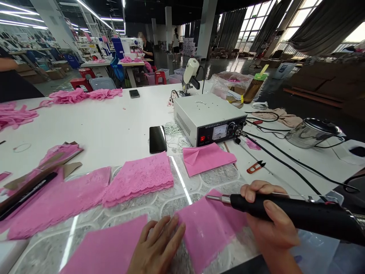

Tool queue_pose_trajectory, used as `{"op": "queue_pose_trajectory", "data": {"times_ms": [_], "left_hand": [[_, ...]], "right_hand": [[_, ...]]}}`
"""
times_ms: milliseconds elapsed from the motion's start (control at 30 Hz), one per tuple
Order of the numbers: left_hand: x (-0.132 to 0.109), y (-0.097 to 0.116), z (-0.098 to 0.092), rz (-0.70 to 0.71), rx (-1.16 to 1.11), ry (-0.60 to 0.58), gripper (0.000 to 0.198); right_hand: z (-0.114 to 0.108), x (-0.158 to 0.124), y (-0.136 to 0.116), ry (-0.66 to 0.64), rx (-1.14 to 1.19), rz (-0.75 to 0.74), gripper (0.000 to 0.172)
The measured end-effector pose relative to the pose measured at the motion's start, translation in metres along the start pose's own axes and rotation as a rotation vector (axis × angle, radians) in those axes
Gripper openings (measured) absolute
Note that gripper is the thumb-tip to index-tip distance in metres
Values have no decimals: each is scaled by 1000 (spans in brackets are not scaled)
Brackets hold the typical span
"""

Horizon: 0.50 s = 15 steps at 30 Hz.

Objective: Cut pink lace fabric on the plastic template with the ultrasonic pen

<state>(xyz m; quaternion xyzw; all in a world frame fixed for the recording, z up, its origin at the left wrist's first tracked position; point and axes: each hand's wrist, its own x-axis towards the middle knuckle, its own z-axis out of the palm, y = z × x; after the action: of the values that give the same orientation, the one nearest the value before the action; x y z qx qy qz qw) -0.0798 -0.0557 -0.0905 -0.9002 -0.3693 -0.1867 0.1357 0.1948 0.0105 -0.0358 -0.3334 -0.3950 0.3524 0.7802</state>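
My right hand is wrapped round a thick black hand tool with a slim metal tip. The tip touches the upper edge of a pink fabric piece on the clear, patterned table mat. My left hand lies flat with its fingers slightly spread, fingertips at the left edge of that piece. Left of it, partly under the hand, is another smooth pink piece. Beyond are a stack of pink lace pieces with scalloped edges and a folded pink piece.
A grey control box with a gauge stands behind, cables running right. Nearby lie a phone, orange thread snips and a glass pot. Dark strips lie on pink fabric at left. People work in the background.
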Motion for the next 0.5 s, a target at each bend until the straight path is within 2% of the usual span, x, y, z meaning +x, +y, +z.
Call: {"op": "queue_pose_trajectory", "data": {"times_ms": [167,367,500], "left_hand": [[-1,2,-1,-5,6,-13,71],[-4,5,3,-76,-19,-17,70],[-5,5,5,-88,-38,-3,69]], "right_hand": [[-3,2,2,-19,-22,-19,8],[-2,1,2,-64,-8,-31,6],[-5,5,2,21,-10,-68,8]]}}
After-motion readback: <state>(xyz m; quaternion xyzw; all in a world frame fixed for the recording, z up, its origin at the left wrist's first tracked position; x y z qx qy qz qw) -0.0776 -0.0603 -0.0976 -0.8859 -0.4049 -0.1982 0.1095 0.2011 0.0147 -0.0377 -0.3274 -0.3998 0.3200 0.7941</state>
